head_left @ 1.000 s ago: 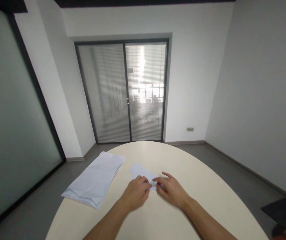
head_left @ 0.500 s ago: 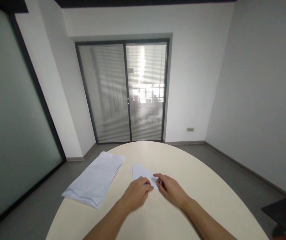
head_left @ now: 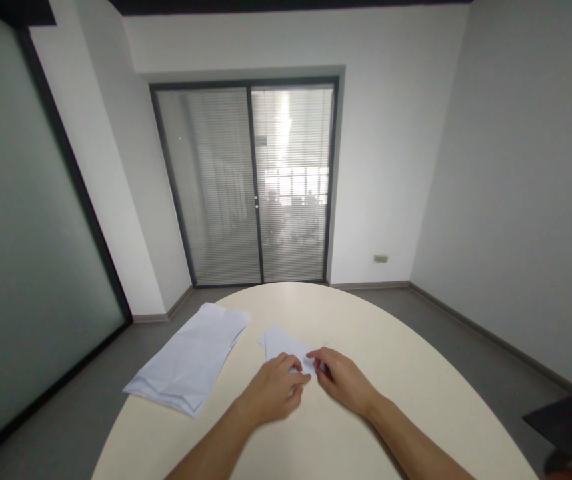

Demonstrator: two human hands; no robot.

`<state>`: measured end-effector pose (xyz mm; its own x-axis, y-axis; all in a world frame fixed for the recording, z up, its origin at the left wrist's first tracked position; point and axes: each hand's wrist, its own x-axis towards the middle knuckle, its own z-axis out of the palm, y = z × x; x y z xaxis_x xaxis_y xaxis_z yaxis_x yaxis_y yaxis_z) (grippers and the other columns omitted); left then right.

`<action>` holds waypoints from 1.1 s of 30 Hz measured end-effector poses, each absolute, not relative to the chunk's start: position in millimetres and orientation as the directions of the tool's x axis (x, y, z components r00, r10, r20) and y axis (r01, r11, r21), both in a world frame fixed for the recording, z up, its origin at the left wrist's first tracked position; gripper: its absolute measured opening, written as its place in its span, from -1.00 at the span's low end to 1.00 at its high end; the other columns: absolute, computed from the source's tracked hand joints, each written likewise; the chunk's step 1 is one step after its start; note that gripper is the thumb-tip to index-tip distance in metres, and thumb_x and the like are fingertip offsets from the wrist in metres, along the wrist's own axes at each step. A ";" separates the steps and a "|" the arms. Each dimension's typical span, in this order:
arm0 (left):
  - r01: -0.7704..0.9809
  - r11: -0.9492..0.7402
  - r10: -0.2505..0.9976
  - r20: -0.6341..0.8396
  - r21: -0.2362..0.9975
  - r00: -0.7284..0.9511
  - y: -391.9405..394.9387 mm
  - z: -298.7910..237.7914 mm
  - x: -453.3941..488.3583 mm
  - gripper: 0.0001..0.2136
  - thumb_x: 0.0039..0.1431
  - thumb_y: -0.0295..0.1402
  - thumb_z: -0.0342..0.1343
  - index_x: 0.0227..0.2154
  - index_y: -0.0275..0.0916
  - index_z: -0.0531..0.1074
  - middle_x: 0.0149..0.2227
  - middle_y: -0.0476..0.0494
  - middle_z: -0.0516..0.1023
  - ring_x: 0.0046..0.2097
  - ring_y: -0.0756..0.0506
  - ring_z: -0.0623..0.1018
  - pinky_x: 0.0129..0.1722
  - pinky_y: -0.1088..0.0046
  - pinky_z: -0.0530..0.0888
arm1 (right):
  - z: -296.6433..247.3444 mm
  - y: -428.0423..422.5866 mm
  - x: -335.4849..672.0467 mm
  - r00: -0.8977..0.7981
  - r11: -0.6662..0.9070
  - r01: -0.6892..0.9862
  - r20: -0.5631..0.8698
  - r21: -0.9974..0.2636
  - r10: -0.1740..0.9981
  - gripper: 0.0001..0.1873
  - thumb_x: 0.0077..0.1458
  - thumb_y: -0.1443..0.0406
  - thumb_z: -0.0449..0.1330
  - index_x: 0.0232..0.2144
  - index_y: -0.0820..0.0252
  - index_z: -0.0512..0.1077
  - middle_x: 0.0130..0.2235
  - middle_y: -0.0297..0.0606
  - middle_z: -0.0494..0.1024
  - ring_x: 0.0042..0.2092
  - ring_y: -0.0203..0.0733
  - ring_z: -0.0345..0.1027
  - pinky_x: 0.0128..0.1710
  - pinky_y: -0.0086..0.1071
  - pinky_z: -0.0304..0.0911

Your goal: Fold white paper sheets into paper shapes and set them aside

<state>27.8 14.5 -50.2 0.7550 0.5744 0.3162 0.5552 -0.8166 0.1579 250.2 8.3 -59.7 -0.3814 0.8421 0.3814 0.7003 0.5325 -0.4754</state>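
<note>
A small folded sheet of white paper [head_left: 280, 341] lies on the round cream table, with a pointed corner sticking out at its left. My left hand [head_left: 280, 387] rests on its near edge, the fingers curled and the thumb and a fingertip pressing at the near right corner. At the right end of the paper, my right hand [head_left: 342, 380] has its index finger stretched over the edge and its thumb and other fingers bent in, closed on that corner. Both hands partly cover the folded paper, so its near edge is hidden.
A stack of larger white sheets [head_left: 193, 357], loosely layered and creased, lies on the left of the table [head_left: 396, 353]. A dark flat object [head_left: 571, 427], perhaps a chair seat, stands off the table at the lower right. Blind-covered glass doors [head_left: 211, 193] are beyond.
My left thumb and fingers have shifted slightly and spread a little at the paper's near right corner. My right hand has barely moved, and the paper stays in place.
</note>
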 end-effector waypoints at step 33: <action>0.552 -0.810 0.586 0.307 0.198 0.750 11.3 -45.8 28.1 -0.71 0.34 -0.28 -0.04 0.07 -0.12 0.36 0.01 -0.14 0.45 0.04 -0.15 0.40 0.04 0.29 0.38 | -37.5 -0.5 256.4 -0.549 0.624 0.756 0.327 -0.200 0.770 -0.61 0.31 0.22 -0.04 -0.27 0.09 0.59 -0.20 -0.23 0.60 -0.16 -0.19 0.45 -0.07 -0.35 0.28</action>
<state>28.1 11.3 -45.8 0.7500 0.5857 0.3073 0.5516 -0.8103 0.1981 256.4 -0.5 -37.5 -0.5487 0.7696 0.3265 0.7555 0.6237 -0.2005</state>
